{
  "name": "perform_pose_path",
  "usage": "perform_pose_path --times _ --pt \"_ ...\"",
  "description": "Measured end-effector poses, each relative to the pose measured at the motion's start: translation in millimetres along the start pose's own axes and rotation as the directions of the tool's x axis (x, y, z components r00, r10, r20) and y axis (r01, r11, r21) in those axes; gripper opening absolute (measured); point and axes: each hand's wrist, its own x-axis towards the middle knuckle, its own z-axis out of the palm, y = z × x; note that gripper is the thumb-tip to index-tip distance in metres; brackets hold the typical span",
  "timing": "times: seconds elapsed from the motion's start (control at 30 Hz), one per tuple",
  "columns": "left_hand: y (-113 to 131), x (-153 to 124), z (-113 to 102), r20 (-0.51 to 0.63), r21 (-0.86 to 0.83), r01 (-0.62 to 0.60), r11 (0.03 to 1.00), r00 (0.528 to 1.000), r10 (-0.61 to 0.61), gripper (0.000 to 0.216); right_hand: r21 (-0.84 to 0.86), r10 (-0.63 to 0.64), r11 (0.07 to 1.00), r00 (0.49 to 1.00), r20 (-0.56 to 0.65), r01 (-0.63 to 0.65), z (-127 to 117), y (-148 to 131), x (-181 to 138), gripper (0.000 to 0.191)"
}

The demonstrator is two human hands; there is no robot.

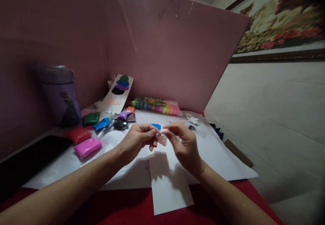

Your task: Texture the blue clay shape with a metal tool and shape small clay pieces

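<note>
My left hand and my right hand meet above white paper sheets. Both pinch a small clear plastic packet with pale pink stuff inside, held between the fingertips. A blue piece of clay lies just behind the hands. To the left lie clay packets: pink, red, green, blue, black and purple.
A pink cardboard screen stands behind the work area. A purple tumbler stands at the left, a dark phone in front of it. A long pack of coloured clay lies by the screen, next to a card with colour blobs. A red cloth covers the table.
</note>
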Motion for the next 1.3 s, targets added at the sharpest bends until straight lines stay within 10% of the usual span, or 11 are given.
perform_pose_path --times 0.37,0.6,0.8,1.3 --pt "-1 -2 1 0.012 -0.007 -0.02 1.0 1.0 0.02 0.018 -0.058 0.013 0.998 0.999 0.038 -0.011 0 -2 -1 0.014" --pt "-3 0 0 0.032 -0.069 0.0 0.998 0.999 0.002 0.017 0.315 0.325 0.907 0.94 -0.101 -0.279 0 9 6 0.021" --pt "-3 -1 -6 0.118 -0.039 -0.002 0.999 0.993 0.007 0.015 0.39 0.435 0.794 0.884 0.17 -0.466 1 15 8 0.027" --pt "3 -2 1 -0.019 0.196 -0.043 0.98 0.999 0.047 0.023 0.483 0.407 0.729 0.874 0.265 -0.486 -2 10 6 0.028"
